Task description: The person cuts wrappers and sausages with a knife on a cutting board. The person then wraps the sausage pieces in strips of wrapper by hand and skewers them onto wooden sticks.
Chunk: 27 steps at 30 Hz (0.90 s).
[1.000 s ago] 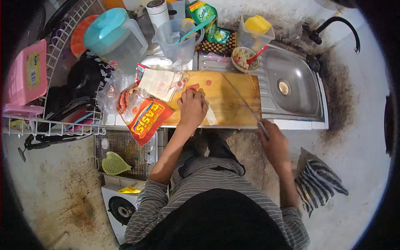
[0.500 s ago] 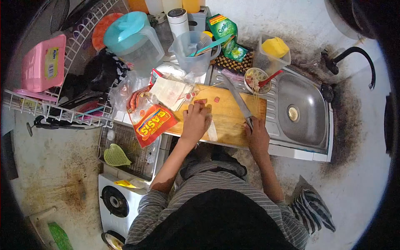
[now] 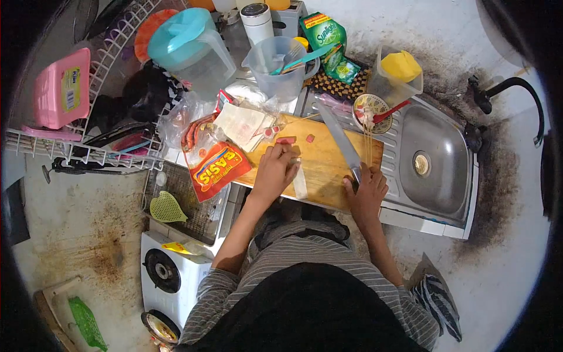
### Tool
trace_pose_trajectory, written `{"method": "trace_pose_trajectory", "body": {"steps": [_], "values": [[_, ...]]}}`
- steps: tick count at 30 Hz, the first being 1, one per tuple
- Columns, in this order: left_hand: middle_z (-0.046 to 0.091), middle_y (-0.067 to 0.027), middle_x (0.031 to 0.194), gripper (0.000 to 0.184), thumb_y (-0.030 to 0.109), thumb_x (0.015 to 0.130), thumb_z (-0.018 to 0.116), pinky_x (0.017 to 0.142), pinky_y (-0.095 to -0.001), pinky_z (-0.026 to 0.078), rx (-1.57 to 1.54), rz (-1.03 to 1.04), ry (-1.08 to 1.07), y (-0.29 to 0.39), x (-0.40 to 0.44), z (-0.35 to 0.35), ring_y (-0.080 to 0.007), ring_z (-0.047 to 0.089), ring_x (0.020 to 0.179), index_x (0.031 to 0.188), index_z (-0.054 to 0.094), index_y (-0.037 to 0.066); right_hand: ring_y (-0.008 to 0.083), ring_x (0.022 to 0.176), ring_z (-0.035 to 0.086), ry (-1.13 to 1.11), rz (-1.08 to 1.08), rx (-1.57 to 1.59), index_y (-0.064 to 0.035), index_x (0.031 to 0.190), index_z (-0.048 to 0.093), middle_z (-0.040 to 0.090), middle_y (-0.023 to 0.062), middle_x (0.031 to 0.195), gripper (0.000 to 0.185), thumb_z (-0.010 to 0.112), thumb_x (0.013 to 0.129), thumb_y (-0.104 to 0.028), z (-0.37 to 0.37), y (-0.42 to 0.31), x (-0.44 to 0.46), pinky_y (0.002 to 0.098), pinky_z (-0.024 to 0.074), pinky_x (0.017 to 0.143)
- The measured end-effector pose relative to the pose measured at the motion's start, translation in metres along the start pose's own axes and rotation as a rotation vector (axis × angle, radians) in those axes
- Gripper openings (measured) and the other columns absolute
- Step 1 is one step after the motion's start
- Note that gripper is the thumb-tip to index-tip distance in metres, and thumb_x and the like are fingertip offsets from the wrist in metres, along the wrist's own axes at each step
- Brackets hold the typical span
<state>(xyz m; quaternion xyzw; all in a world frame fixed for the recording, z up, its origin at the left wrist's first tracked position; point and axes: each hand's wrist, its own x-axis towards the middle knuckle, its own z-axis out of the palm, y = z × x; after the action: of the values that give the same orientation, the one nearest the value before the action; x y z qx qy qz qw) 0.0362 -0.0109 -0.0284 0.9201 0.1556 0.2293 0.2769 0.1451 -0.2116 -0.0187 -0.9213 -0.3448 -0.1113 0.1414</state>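
Observation:
My left hand (image 3: 273, 174) is over the wooden cutting board (image 3: 328, 170), fingers curled and fingertips at a short red sausage piece (image 3: 286, 140). Just right of it lies a smaller sausage piece (image 3: 310, 138). My right hand (image 3: 366, 192) is at the board's right end, thumb and fingers about the dark handle of a large knife (image 3: 339, 134). The blade lies flat, pointing away from me. Thin wooden skewers (image 3: 368, 146) run from a small bowl (image 3: 363, 111) with a red spoon toward my right fingers. A pale strip (image 3: 300, 183) lies beside my left hand.
A red sausage packet (image 3: 220, 172) and folded paper (image 3: 241, 124) are left of the board. A steel sink (image 3: 437, 141) is on the right. Behind stand a measuring jug (image 3: 280, 73), a lidded pitcher (image 3: 199, 61) and a tub (image 3: 407, 82). A stove (image 3: 170, 276) is lower left.
The view has shifted slightly. The fingers of my right hand look more spread at the knife handle. My left hand stays at the sausage piece.

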Motion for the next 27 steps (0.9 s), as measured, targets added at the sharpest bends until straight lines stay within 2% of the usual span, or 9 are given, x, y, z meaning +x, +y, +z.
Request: {"method": "trace_pose_trajectory", "body": {"steps": [3,5,11,13,14,16,19,23,27], "values": [[0.052,-0.0128,0.089,0.016,0.007,0.073,0.061,0.073,-0.0391,0.040,-0.014,0.014,-0.006,-0.003,0.000,0.001,-0.0314,0.049,0.082,0.087,0.056,0.001,0.0336,0.092,0.045,-0.033,-0.004,0.120,-0.0031,0.109,0.050,0.047,0.0178,0.096,0.043,0.064,0.074,-0.023,0.005,-0.007,0.000,0.0417,0.0359,0.078],[0.052,-0.0137,0.087,0.016,0.006,0.073,0.060,0.073,-0.0391,0.040,-0.002,0.006,-0.024,-0.002,0.001,0.004,-0.0319,0.049,0.082,0.087,0.056,0.000,0.0335,0.094,0.045,-0.011,-0.154,0.440,-0.0019,0.104,0.053,0.047,0.0170,0.096,0.035,0.062,0.075,-0.019,0.022,-0.007,0.000,0.0419,0.0350,0.080],[0.052,-0.0147,0.085,0.012,0.004,0.077,0.056,0.073,-0.0385,0.039,-0.111,-0.003,0.027,0.007,-0.004,0.004,-0.0321,0.048,0.081,0.088,0.054,-0.001,0.0345,0.092,0.046,-0.066,-0.260,0.530,-0.0019,0.102,0.052,0.048,0.0169,0.098,0.027,0.057,0.078,-0.013,0.027,-0.037,0.034,0.0420,0.0376,0.080],[0.053,-0.0108,0.083,0.009,0.005,0.082,0.053,0.074,-0.0331,0.040,-0.289,-0.098,0.013,0.013,-0.007,0.000,-0.0240,0.051,0.080,0.090,0.051,0.000,0.0365,0.094,0.046,-0.094,-0.226,0.606,-0.0030,0.104,0.050,0.048,0.0180,0.098,0.028,0.056,0.078,-0.009,0.030,-0.047,0.048,0.0418,0.0390,0.082],[0.053,-0.0108,0.083,0.009,0.005,0.082,0.053,0.074,-0.0331,0.040,-0.289,-0.095,0.015,0.018,-0.008,-0.003,-0.0240,0.051,0.080,0.090,0.051,0.000,0.0365,0.094,0.046,-0.091,-0.228,0.606,-0.0030,0.104,0.050,0.048,0.0180,0.098,0.028,0.056,0.078,-0.009,0.031,-0.051,0.053,0.0418,0.0390,0.082],[0.054,-0.0054,0.084,0.005,0.005,0.087,0.050,0.076,-0.0266,0.041,-0.824,-0.354,-0.074,0.028,-0.010,-0.012,-0.0135,0.052,0.081,0.089,0.050,0.001,0.0352,0.096,0.046,-0.092,-0.214,0.601,-0.0028,0.101,0.051,0.049,0.0171,0.099,0.026,0.056,0.076,-0.004,0.031,-0.058,0.064,0.0406,0.0403,0.082],[0.056,-0.0050,0.086,0.006,0.004,0.087,0.048,0.076,-0.0245,0.046,-0.848,-0.289,-0.052,0.024,-0.012,-0.016,-0.0100,0.055,0.080,0.091,0.049,0.000,0.0343,0.096,0.047,-0.114,-0.211,0.570,-0.0020,0.099,0.053,0.050,0.0164,0.099,0.025,0.054,0.074,0.002,0.052,-0.059,0.074,0.0395,0.0409,0.082],[0.055,-0.0023,0.085,0.007,0.003,0.087,0.049,0.074,-0.0224,0.045,-0.853,-0.324,-0.034,0.025,-0.006,-0.028,-0.0076,0.054,0.080,0.093,0.049,0.000,0.0336,0.091,0.051,-0.094,-0.283,0.589,-0.0006,0.096,0.054,0.053,0.0162,0.095,0.020,0.054,0.076,0.001,0.054,-0.056,0.077,0.0385,0.0431,0.078],[0.054,-0.0004,0.083,0.017,0.002,0.086,0.051,0.071,-0.0198,0.043,-0.970,-0.379,-0.049,0.021,0.002,-0.035,-0.0050,0.052,0.078,0.102,0.049,-0.001,0.0203,0.079,0.058,-0.190,-0.102,1.042,-0.0008,0.098,0.056,0.060,0.0109,0.089,0.018,0.057,0.081,-0.007,0.015,-0.066,0.068,0.0296,0.0450,0.069]]}}
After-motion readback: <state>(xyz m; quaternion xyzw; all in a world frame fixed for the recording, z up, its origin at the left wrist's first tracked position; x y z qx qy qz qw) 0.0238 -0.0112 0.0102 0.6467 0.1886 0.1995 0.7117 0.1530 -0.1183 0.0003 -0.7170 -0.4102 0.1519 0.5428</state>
